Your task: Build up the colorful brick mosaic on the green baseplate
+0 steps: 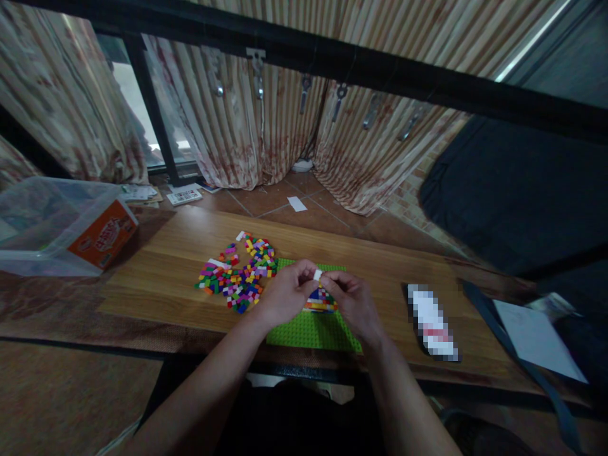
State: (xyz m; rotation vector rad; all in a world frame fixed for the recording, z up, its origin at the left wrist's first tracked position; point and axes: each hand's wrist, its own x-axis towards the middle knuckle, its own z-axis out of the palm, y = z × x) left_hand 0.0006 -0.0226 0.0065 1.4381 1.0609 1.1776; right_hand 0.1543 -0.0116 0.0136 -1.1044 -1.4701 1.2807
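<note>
Both hands meet over a green studded baseplate (308, 334) on the wooden board. A small white brick (318, 275) shows between the fingertips. My left hand (289, 291) is closed, with thumb and fingers pinching the white brick from its left side. My right hand (354, 301) is also closed, its fingertips at the right side of the same brick; whether they grip it or a piece just under it is hard to tell. Beneath the fingers, a multicoloured brick build (323, 305) stands on the baseplate, partly covered by the hands.
Left of the baseplate lies a loose pile of coloured bricks (244, 282). A clear plastic bin (47, 253) with an orange label stands at the far left. A pixelated object (432, 323), a dark strap (522, 361) and a white sheet (541, 339) lie on the right.
</note>
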